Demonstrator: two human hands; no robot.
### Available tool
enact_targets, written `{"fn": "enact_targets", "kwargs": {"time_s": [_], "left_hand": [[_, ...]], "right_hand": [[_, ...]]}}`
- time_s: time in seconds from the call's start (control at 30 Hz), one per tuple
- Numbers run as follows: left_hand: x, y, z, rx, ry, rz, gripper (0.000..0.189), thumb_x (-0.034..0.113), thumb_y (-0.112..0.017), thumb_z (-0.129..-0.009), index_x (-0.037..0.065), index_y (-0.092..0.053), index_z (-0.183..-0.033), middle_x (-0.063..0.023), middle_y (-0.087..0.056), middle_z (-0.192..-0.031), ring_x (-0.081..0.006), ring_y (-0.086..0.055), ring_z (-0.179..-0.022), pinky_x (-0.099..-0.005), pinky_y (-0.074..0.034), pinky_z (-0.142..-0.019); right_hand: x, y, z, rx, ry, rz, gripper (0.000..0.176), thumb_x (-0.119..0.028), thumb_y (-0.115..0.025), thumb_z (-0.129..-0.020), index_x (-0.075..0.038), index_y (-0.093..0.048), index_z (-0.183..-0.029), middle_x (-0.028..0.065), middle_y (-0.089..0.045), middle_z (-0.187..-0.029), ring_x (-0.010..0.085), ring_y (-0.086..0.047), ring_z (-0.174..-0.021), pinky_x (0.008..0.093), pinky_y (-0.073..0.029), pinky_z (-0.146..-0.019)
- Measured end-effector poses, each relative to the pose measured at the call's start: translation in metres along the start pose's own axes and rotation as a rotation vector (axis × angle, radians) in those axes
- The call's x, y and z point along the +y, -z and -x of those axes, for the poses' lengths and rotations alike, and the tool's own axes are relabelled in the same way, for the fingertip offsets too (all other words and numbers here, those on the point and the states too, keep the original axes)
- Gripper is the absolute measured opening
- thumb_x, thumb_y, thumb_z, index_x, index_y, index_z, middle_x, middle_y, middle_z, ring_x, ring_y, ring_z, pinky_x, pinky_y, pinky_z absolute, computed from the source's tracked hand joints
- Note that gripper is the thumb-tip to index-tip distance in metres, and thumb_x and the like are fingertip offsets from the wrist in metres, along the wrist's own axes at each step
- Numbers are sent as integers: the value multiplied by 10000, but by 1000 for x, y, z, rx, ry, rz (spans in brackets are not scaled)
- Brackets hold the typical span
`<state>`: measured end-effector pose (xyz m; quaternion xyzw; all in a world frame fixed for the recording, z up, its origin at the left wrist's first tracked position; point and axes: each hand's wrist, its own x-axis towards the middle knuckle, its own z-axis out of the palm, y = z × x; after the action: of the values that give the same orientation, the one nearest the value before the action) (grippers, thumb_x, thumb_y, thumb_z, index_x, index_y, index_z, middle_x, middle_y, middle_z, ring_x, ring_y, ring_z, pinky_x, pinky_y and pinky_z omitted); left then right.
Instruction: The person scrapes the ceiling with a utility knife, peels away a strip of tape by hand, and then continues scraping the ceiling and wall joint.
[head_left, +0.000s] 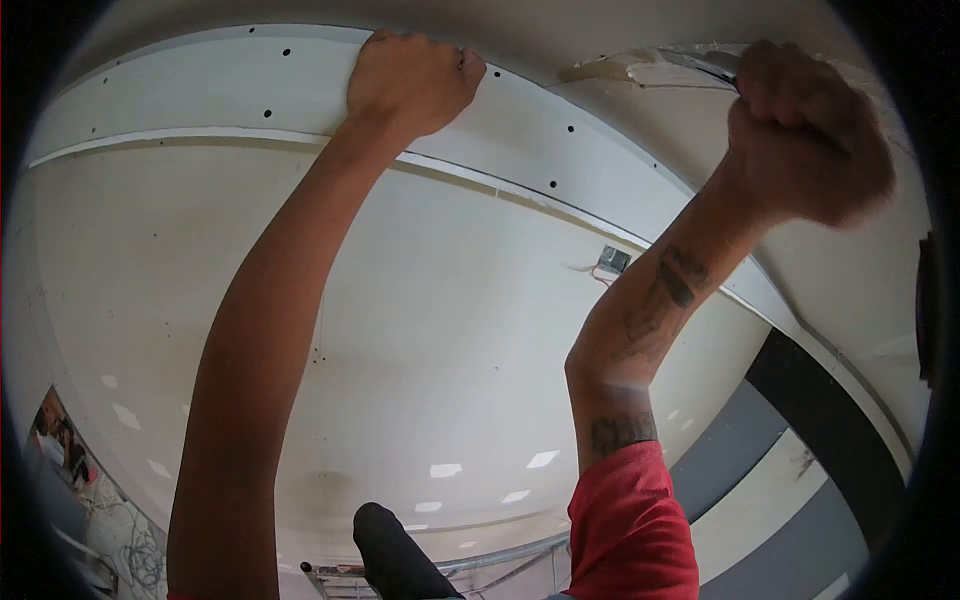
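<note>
Up at the top centre, my left hand (415, 85) is closed, its curled fingers at the upper edge of a long white board (210, 85) dotted with dark screw holes. My right hand (810, 140), slightly blurred, is raised at the upper right in a tight fist around a thin-bladed hand tool (712, 68). The tool points left, its blade by a ragged, whitish rough patch (645, 68) along the ceiling edge. Most of the tool's handle is hidden inside the fist.
Below the board spreads a smooth white wall panel (430, 320). An open electrical box (612, 262) with loose wires sits beside my right forearm. Metal scaffold rails (500, 562) and a dark-clad leg (395, 555) are below. Cables (145, 555) and a person (60, 440) appear lower left.
</note>
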<state>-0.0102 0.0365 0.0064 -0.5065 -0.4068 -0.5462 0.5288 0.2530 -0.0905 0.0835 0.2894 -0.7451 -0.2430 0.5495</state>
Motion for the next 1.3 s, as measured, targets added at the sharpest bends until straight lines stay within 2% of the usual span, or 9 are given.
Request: {"fn": "enact_targets", "kwargs": {"time_s": [0.37, 0.43, 0.57, 0.73, 0.87, 1.1, 1.17, 1.23, 1.3], "left_hand": [[-2, 4, -2, -101, -8, -47, 529, 340, -457, -990, 79, -735, -624, -142, -644, -549, -293, -615, -512, -414, -545, -774], [-3, 6, -3, -84, -1, -49, 529, 340, -458, -990, 78, -735, -623, -143, -645, -552, -296, -613, -506, -414, -547, -758], [-5, -5, -1, 36, -37, -6, 508, 328, -473, -980, 75, -735, -626, -144, -642, -553, -309, -596, -477, -410, -549, -713], [-1, 5, 0, -31, -23, 36, 479, 302, -483, -964, 69, -737, -631, -141, -643, -555, -313, -598, -487, -408, -550, -723], [-1, -1, 2, -29, -9, 73, 492, 300, -484, -960, 73, -720, -593, -140, -637, -543, -313, -590, -476, -403, -542, -733], [-2, 2, -2, -88, -2, 30, 500, 314, -469, -966, 74, -737, -620, -156, -661, -581, -314, -631, -523, -400, -538, -770], [-3, 2, -3, -79, 17, 73, 498, 316, -476, -964, 77, -734, -611, -148, -660, -575, -305, -624, -513, -397, -538, -758], [-4, 1, 0, 34, -49, 79, 503, 322, -472, -969, 87, -739, -614, -146, -665, -582, -298, -626, -512, -398, -537, -754], [-3, 4, -1, -35, -22, 52, 502, 324, -473, -969, 91, -741, -615, -146, -666, -583, -297, -628, -516, -395, -536, -750]], "right_hand": [[-35, -6, -11, -240, 152, -47, 421, -327, -300, -963, -145, -336, -585, 36, -307, -528, 161, -224, -449, 342, -199, -449], [-1, 13, -9, -357, 134, -592, 393, -320, -355, -971, -123, -418, -637, 45, -376, -549, 164, -269, -457, 351, -222, -458], [-15, -45, 10, 316, 1, 289, 373, -284, -331, -959, -112, -506, -678, 69, -479, -614, 164, -374, -515, 362, -297, -502], [-31, -17, 16, -147, 100, -378, 350, -239, -324, -930, -80, -467, -653, 97, -488, -583, 171, -385, -506, 358, -320, -494], [13, -17, 18, -142, 297, 70, 135, -96, -709, -871, -31, -653, -976, 106, -680, -802, 194, -701, -734, 356, -566, -598], [43, 6, 38, 31, 294, 137, 162, -218, -634, -962, -67, -671, -1005, 64, -631, -733, 178, -610, -597, 298, -507, -536], [2, -15, 36, 266, 99, 414, 366, -292, -347, -987, -90, -488, -716, 82, -461, -604, 166, -399, -510, 337, -289, -450], [-23, -11, 34, -282, 174, -265, 216, -285, -605, -1009, -87, -668, -1068, 51, -662, -790, 187, -657, -656, 276, -533, -569], [-13, -18, 33, -211, 205, -301, 389, -266, -316, -1021, -94, -489, -719, 64, -472, -612, 143, -391, -495, 320, -288, -446]]}}
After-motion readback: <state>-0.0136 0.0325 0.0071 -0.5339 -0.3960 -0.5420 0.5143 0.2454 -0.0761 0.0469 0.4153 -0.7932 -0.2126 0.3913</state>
